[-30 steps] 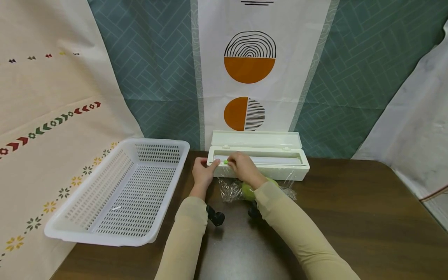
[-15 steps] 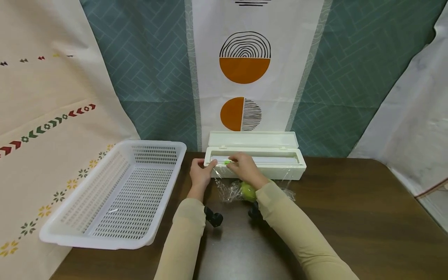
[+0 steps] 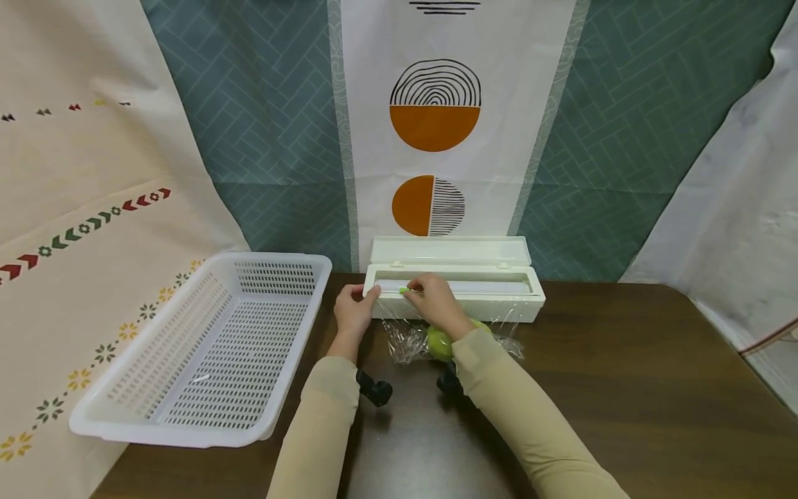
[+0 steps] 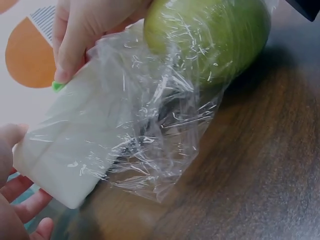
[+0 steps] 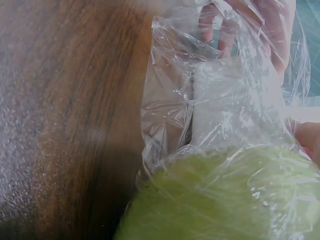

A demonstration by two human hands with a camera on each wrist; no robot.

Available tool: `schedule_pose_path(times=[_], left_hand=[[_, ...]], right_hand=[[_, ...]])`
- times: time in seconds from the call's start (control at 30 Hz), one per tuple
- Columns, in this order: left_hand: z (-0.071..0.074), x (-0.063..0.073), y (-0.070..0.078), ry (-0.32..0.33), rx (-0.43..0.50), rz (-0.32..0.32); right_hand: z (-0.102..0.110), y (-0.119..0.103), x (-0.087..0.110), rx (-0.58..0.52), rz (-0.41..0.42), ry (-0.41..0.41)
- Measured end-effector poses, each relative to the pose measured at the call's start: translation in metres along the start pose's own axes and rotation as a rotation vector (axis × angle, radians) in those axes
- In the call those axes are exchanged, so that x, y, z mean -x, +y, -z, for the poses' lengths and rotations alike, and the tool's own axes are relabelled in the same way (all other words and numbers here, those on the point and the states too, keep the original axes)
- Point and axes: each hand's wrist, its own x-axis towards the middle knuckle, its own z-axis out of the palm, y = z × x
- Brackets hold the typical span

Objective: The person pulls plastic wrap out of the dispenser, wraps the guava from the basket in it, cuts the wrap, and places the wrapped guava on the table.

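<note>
- Little has moved since half a second ago: both sleeves (image 3: 324, 416) have edged slightly left, a sliver more of the green fruit (image 3: 439, 344) shows past the right one, and the white box (image 3: 483, 307) has kept its place.
- Farthest left on the worktop (image 3: 611, 374), a slotted basket (image 3: 218, 346) stands apart from the box, a small white strip (image 3: 201, 378) on its floor; it blocks nothing.
- Next, the left grip (image 3: 353, 315) is clamped on the box's left end, thumb on the front edge. Should that hold slacken, the box could skid or twist under a sideways pull.
- Then the right grip (image 3: 438, 303) is pinched together on the green slider (image 3: 404, 291), nearer the box's left end. Lifting or skewing it would likely snag the film or leave a ragged edge.
- Just before the box, clear film (image 3: 405, 343) runs down over the fruit and bunches at both sides. Those folds could cling together; a tug might roll the fruit, which sits on the worktop beneath.
- Rightward, the right sleeve partly covers fruit and film, hiding how the far side lies; behind, the lid (image 3: 449, 251) stands raised.
</note>
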Motion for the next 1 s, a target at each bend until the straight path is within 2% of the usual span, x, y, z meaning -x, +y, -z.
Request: schedule_pose_path(times=[0.3,0.47,0.7,1.0], left_hand=[[-0.0012,0.0052,0.0075,0.001,-0.026,0.021],[-0.0061,0.0058,0.0064,0.004,-0.031,0.011],[-0.0031,0.0052,0.0067,-0.003,-0.015,0.017],[-0.0048,0.0062,0.0071,0.001,-0.031,0.024]], right_hand=[[0.0018,0.0002,0.0004,-0.042,0.003,-0.023],[0.0022,-0.0004,0.0009,-0.031,-0.007,-0.027],[0.0019,-0.0023,-0.0007,-0.014,-0.019,-0.032],[0.0057,-0.0025,-0.0026,0.009,-0.02,-0.076]])
